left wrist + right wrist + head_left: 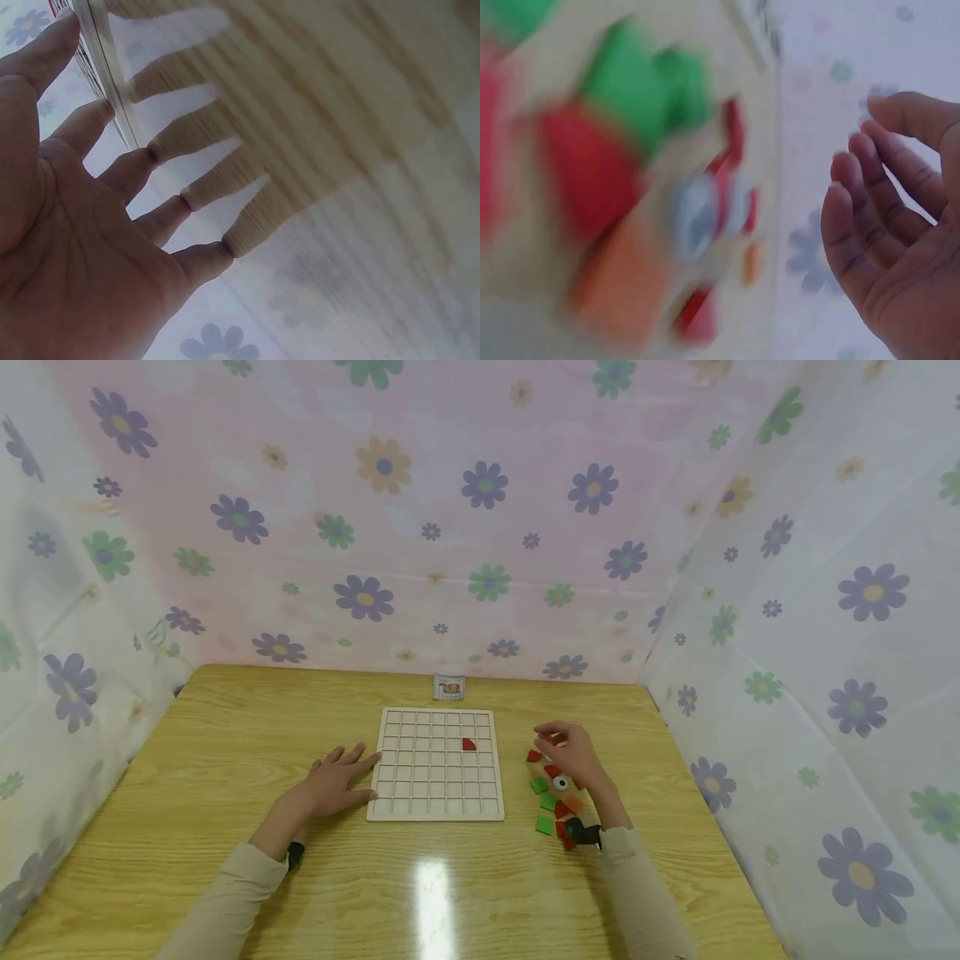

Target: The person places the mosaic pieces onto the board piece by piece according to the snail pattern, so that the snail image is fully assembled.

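Observation:
A pale wooden grid board (435, 817) lies on the table, with one red quarter-round piece (468, 744) in a cell toward its upper right. My left hand (330, 783) lies spread at the board's left side, thumb and index fingertip touching its edge. Right of the board is a loose pile of pieces: red, green (543, 825), orange (573, 804) and a white round piece with a black dot (561, 783). Over the pile's far end hovers my right hand (573, 752), its fingers loosely bent. The right wrist view shows nothing between thumb and fingers.
A small picture card (449, 687) stands at the table's back edge, behind the board. Flower-printed curtains (420, 527) close off the back and both sides of the wooden table (247, 718). Dark wrist cameras sit under both cuffs, the right one (583, 832) above the near pieces.

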Motion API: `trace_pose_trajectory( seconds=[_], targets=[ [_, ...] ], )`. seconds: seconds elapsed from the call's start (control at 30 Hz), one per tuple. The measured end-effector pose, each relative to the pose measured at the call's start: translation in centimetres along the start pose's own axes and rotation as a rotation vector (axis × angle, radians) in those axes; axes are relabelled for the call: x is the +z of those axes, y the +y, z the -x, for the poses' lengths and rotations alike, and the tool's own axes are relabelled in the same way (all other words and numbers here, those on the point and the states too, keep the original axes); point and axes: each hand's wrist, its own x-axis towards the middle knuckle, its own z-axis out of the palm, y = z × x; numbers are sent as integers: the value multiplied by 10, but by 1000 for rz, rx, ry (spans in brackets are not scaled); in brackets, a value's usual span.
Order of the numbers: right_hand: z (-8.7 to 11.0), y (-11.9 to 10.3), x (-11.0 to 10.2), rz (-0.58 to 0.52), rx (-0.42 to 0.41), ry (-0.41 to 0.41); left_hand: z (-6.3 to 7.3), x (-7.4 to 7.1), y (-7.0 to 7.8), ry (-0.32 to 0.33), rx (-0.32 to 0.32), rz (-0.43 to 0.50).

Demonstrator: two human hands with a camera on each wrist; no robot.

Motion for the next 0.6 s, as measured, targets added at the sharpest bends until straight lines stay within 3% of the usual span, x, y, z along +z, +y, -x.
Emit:
trace_pose_trajectory(
  seconds=[0.3, 0.47, 0.6],
  targets=[
    [54, 31, -19, 164, 167, 54, -1, 3, -4, 6, 7, 1],
    [65, 28, -27, 210, 298, 11, -1, 5, -6, 6, 8, 7],
    [64, 28, -27, 207, 318, -29, -2, 5, -7, 5, 4, 7]
  ],
)
